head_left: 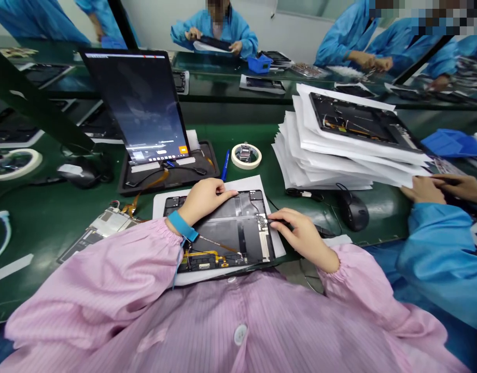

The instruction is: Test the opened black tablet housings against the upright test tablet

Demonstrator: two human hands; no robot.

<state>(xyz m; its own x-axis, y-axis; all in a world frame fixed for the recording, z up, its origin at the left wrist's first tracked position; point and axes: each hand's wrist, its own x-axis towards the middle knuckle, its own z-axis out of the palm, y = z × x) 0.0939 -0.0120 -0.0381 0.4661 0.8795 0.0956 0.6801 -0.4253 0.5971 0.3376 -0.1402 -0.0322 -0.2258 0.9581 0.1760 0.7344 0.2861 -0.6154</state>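
An opened tablet housing [223,235] lies on a white sheet [265,185] in front of me, its ribbon cables and a small circuit board [262,223] bare. My left hand [205,201], wearing a blue wrist strap [183,226], lies across its far edge with fingers curled and thumb along that edge. At the right edge, beside the circuit board, my right hand [300,230] pinches a black cable plug [275,219]. Whether the plug is seated cannot be made out. A lit tablet screen [141,109] stands upright in a black tray [125,178] behind.
To the right, paper-interleaved housings [324,155] form a tall stack near a black mouse [353,210]. A tape roll [247,156] and blue pen [225,166] sit beyond my hands. Left lies a loose battery assembly [102,228]. A co-worker's blue sleeve [440,248] is close at right.
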